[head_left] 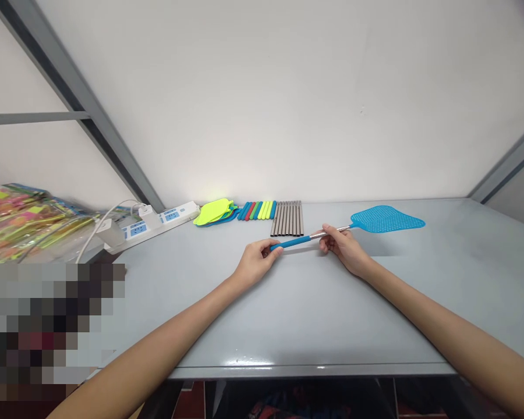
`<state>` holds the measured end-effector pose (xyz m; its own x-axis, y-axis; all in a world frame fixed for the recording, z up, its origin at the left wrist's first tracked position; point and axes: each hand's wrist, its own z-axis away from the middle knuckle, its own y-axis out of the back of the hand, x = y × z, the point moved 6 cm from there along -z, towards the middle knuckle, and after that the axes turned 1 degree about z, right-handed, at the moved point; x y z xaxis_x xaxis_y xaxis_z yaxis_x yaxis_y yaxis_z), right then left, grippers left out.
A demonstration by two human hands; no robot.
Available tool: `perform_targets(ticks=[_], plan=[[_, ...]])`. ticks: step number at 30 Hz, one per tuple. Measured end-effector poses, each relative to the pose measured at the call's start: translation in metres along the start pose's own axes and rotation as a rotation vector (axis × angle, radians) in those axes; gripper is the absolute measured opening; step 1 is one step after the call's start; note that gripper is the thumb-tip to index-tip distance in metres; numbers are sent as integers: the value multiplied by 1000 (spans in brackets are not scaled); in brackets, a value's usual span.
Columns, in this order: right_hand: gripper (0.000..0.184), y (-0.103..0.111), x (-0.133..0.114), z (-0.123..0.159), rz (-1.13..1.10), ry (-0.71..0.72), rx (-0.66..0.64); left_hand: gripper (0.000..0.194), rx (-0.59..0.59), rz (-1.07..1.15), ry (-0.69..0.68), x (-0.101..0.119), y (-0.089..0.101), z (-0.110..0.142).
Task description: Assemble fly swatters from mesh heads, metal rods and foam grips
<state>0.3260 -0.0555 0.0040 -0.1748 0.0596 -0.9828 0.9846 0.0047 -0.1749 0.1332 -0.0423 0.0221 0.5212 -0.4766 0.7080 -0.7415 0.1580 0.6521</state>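
Observation:
A blue fly swatter with a perforated head and a metal shaft is held above the table, its head pointing right. My left hand grips the end of its blue handle. Around the metal shaft, near the head, the fingers of my right hand are closed. Behind my hands lie a row of metal tubes, several coloured handle grips in blue, red, green and yellow, and a stack of swatter heads with yellow on top.
A white power strip with plugs and cables lies at the back left. Beyond the table's left edge are plastic-wrapped packs of colourful items. The grey table meets a white wall, with metal frame posts at the sides.

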Motion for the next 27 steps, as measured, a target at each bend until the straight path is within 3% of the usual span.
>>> perform_targets(ticks=[12,18,22,24,27], plan=[[34,-7,-3,3,91,34,-31,29,-120,-77,-109,20,-7,6],[33,-24,-14,18,161,71,-73,31,-80,-122,-182,41,-12,21],[25,-19,-28,24,-140,100,110,30,-136,-180,-184,49,-21,30],[18,-18,-29,26,-398,32,184,28,-142,-208,-140,50,-23,33],[12,-26,-24,28,-661,-123,169,27,-170,-260,-63,51,-25,38]])
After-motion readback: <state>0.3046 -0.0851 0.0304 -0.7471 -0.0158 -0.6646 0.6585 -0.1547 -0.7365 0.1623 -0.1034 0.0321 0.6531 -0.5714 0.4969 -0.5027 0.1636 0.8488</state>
